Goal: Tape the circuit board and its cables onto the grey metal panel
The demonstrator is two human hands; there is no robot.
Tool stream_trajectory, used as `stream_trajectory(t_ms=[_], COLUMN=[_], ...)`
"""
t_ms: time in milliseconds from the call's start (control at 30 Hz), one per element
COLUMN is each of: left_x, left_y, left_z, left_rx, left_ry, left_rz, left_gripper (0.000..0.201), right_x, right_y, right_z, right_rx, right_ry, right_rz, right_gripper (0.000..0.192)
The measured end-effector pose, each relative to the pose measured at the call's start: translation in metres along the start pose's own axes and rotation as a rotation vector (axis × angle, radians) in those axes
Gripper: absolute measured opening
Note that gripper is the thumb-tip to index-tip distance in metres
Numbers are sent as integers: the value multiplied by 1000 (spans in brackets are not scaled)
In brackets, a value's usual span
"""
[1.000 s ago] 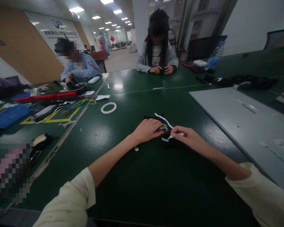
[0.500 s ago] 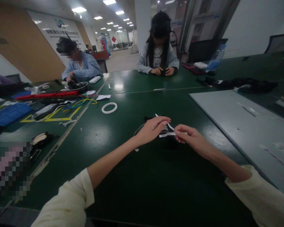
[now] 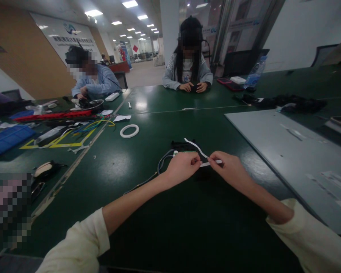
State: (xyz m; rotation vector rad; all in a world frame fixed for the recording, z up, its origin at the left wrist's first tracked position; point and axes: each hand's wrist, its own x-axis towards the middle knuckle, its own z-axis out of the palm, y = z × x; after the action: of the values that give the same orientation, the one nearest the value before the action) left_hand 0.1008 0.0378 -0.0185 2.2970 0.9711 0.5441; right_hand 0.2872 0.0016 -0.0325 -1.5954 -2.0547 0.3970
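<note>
My left hand point(image 3: 182, 167) and my right hand point(image 3: 229, 169) meet over the dark green table point(image 3: 165, 212), each pinching an end of a short white strip point(image 3: 205, 163). A second white strip point(image 3: 193, 145) curves up behind it across a black part point(image 3: 182, 145) lying on the table. A small green-edged piece with a white plug point(image 3: 176, 153) sits just beyond my left knuckles. A thin dark cable point(image 3: 160, 166) loops from there past my left wrist toward the table's left.
A white tape ring point(image 3: 129, 131) lies further left. A grey board point(image 3: 295, 151) covers the right side. Coloured wires, a red bar point(image 3: 53, 115) and a blue tray point(image 3: 5, 138) crowd the far left. Two people sit opposite; a water bottle point(image 3: 252, 76) and black cloth point(image 3: 290, 101) lie far right.
My left hand lifted off the black part, then closed on the white strip's free end beside my right hand. The dark cable has come into view on the table.
</note>
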Motion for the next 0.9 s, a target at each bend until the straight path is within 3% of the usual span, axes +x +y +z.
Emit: stream_trajectory(t_ms=[167, 467, 633, 900], left_x=[-3, -6, -7, -7], left_y=[1, -3, -4, -4], left_z=[5, 19, 23, 22], left_rx=[35, 181, 337, 350], left_ry=[-5, 24, -8, -27], left_rz=[12, 47, 136, 103], left_gripper=[14, 12, 14, 20], right_x=[0, 0, -2, -1], right_y=[2, 3, -2, -3], right_z=[0, 7, 11, 11], right_rx=[-91, -189, -358, -484], right_ry=[-81, -75, -73, -79], right_rz=[-9, 3, -75, -103], right_gripper=[19, 20, 16, 15])
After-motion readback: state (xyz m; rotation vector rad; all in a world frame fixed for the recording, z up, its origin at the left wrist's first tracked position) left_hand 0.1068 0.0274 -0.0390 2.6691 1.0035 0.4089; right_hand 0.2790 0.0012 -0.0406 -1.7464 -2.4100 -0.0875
